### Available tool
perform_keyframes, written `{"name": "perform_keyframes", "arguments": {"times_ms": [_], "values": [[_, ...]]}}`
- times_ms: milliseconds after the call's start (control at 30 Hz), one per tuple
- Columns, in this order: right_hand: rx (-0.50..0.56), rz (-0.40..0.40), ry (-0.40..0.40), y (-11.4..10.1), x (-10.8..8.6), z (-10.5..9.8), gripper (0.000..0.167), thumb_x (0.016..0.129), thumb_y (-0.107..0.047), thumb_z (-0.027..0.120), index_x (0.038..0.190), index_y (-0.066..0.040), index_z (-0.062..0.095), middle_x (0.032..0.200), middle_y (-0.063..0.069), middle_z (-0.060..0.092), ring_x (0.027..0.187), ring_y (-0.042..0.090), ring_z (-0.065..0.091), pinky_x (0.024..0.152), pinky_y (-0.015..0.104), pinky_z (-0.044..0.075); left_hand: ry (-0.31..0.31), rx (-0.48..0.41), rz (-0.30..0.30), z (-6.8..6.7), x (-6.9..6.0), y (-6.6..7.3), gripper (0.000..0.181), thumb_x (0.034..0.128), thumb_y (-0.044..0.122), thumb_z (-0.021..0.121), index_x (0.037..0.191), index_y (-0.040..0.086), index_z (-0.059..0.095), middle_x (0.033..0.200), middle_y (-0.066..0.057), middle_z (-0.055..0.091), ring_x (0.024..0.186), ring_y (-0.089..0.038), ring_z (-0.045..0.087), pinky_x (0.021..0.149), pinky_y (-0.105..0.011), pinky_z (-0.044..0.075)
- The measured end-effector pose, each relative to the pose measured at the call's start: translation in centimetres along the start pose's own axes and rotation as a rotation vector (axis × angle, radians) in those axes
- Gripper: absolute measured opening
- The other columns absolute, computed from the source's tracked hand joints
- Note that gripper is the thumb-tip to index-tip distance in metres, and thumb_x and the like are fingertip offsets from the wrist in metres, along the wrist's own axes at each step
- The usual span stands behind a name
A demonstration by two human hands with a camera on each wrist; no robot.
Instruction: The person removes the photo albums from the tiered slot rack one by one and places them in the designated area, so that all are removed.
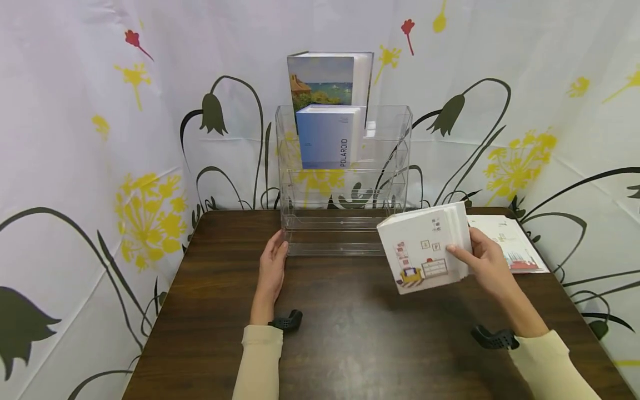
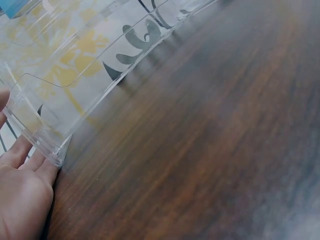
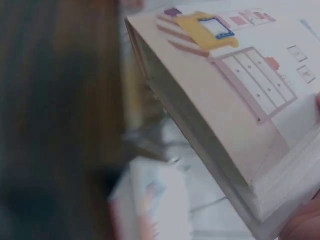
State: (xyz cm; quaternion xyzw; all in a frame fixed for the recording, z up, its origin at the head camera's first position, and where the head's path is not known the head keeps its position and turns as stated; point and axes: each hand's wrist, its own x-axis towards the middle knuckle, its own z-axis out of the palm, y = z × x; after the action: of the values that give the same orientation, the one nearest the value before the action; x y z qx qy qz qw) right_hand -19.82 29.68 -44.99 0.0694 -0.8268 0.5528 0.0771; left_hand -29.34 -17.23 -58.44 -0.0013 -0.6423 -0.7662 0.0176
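My right hand (image 1: 487,261) pinches a white illustrated book (image 1: 425,250) by its right edge, thumb on the front, tilted in the air right of the clear rack. The same book (image 3: 225,100) fills much of the right wrist view. My left hand (image 1: 272,266) rests at the lower left corner of the clear acrylic rack (image 1: 345,250); in the left wrist view the fingers of this hand (image 2: 25,195) lie against the rack's corner (image 2: 57,155). A blue POLAROID book (image 1: 325,141) and, behind it, a taller book with a seaside painting (image 1: 325,78) stand in the upper rack.
Another white book (image 1: 512,244) lies at the back right of the dark wooden table (image 1: 340,344), partly behind my right hand. A white curtain (image 1: 65,139) with flower prints hangs behind and beside the table. The rack's lower tiers show no books.
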Motion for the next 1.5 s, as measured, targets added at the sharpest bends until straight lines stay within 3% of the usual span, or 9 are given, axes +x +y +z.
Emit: {"name": "perform_keyframes", "arguments": {"times_ms": [367,567,700,767,867,1000,1133,1333,1500], "values": [[0.085,0.621,-0.139,5.1,-6.3,-1.1,0.074,0.108,-0.021,0.064,0.166,-0.001,0.021,0.107,-0.001,0.073,0.086,0.016,0.074,0.074,0.034,0.062,-0.019,-0.017,-0.001,-0.2,-0.2,0.7,0.054,0.1156,0.025,0.053,0.167,0.014,0.038,0.176,-0.009,0.032,0.165,-0.023,0.026,0.136,-0.046,0.022],[-0.014,0.736,-0.162,6.5,-6.5,-1.3,0.082,0.108,-0.030,0.064,0.165,0.006,0.018,0.145,0.025,0.047,0.106,0.021,0.061,0.081,0.030,0.053,-0.002,-0.026,-0.010,-1.0,-0.1,1.0,0.055,0.1159,0.025,0.052,0.167,0.014,0.037,0.176,-0.010,0.031,0.165,-0.025,0.025,0.136,-0.046,0.021],[-0.081,0.766,-0.214,7.5,-6.1,-1.7,0.090,0.108,-0.039,0.063,0.166,0.009,0.014,0.163,0.036,0.022,0.129,0.039,0.044,0.100,0.046,0.047,0.007,-0.047,-0.009,-1.3,-0.2,1.1,0.054,0.1160,0.022,0.052,0.167,0.013,0.037,0.176,-0.011,0.031,0.165,-0.025,0.025,0.137,-0.046,0.020],[-0.137,0.768,-0.247,8.0,-6.0,-2.2,0.090,0.108,-0.041,0.061,0.164,0.011,0.014,0.164,0.039,0.020,0.136,0.047,0.036,0.109,0.059,0.041,-0.008,-0.051,-0.011,-1.1,-0.1,1.1,0.055,0.1160,0.023,0.052,0.168,0.012,0.037,0.176,-0.011,0.031,0.165,-0.024,0.025,0.137,-0.045,0.020],[-0.289,0.712,-0.310,8.5,-6.1,-3.1,0.085,0.109,-0.043,0.061,0.159,0.016,0.025,0.157,0.042,0.036,0.135,0.050,0.045,0.112,0.066,0.043,-0.020,-0.054,-0.019,-0.7,-0.2,1.0,0.055,0.1159,0.023,0.052,0.167,0.012,0.037,0.176,-0.011,0.030,0.165,-0.024,0.025,0.137,-0.045,0.020],[-0.569,0.550,-0.344,8.1,-5.9,-4.3,0.078,0.109,-0.051,0.059,0.144,0.018,0.049,0.135,0.041,0.061,0.119,0.051,0.064,0.094,0.063,0.056,-0.020,-0.053,-0.032,-0.4,-0.3,0.7,0.054,0.1162,0.023,0.051,0.167,0.013,0.036,0.177,-0.011,0.028,0.166,-0.025,0.022,0.137,-0.047,0.018],[-0.722,0.497,-0.286,6.1,-4.9,-5.2,0.076,0.108,-0.061,0.052,0.141,0.008,0.057,0.136,0.037,0.063,0.119,0.057,0.063,0.084,0.070,0.052,-0.021,-0.057,-0.042,-0.2,-0.4,0.4,0.054,0.1162,0.024,0.051,0.167,0.013,0.037,0.177,-0.010,0.028,0.167,-0.025,0.021,0.137,-0.047,0.018],[-0.729,0.407,-0.225,3.1,-2.4,-4.5,0.074,0.108,-0.065,0.050,0.141,0.001,0.059,0.129,0.030,0.071,0.102,0.042,0.072,0.072,0.054,0.053,-0.031,-0.055,-0.038,-0.1,-0.5,0.2,0.053,0.1162,0.022,0.051,0.167,0.014,0.038,0.176,-0.009,0.030,0.166,-0.024,0.023,0.137,-0.046,0.019],[-0.535,0.213,-0.186,0.5,1.4,-1.2,0.060,0.109,-0.057,0.057,0.138,-0.005,0.065,0.112,0.021,0.076,0.086,0.021,0.067,0.064,0.034,0.053,-0.019,-0.055,-0.026,-0.1,-0.5,0.1,0.053,0.1164,0.021,0.050,0.167,0.012,0.037,0.176,-0.011,0.030,0.165,-0.026,0.024,0.137,-0.049,0.019]]}}
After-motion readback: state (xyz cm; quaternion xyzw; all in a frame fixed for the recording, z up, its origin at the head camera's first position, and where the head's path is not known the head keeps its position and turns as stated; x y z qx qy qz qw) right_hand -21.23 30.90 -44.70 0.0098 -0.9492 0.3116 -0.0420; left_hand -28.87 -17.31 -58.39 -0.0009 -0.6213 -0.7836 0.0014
